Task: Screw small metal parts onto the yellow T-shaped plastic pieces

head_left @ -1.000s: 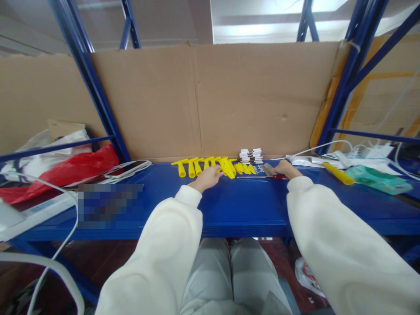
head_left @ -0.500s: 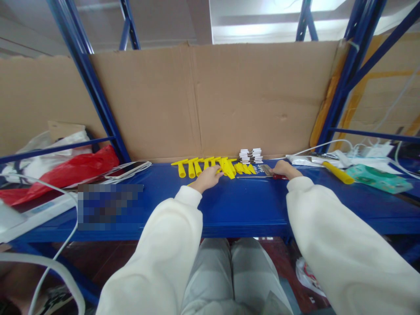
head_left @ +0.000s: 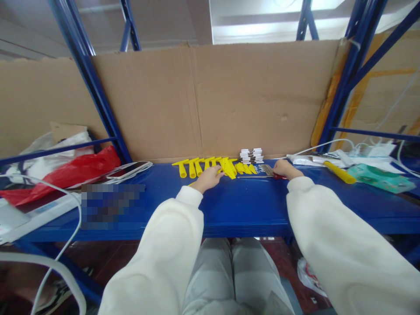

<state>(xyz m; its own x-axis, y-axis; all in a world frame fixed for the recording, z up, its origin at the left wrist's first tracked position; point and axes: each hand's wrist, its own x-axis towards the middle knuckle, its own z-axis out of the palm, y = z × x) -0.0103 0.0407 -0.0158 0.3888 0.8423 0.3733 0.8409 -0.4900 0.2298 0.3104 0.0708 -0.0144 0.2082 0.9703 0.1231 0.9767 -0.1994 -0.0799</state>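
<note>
My left hand (head_left: 209,179) is closed with its fingertips at a yellow plastic piece (head_left: 228,169) lying on the blue shelf. Left of it stands a row of several yellow T-shaped plastic handles (head_left: 192,169). Small yellow wedge-shaped pieces (head_left: 245,169) lie to its right. My right hand (head_left: 285,169) is curled over the red handle of a screwdriver (head_left: 251,177), whose thin metal shaft points left along the shelf. Small silvery bits (head_left: 259,168) lie just beyond the shaft. White parts (head_left: 251,155) are stacked behind, against the cardboard.
A cardboard sheet (head_left: 256,96) closes off the back of the blue shelf (head_left: 243,205). On the right lie a yellow tube (head_left: 339,172), a green packet (head_left: 382,177) and white cables. A red bag (head_left: 82,170) and a phone-like slab with a cable (head_left: 129,169) are on the left.
</note>
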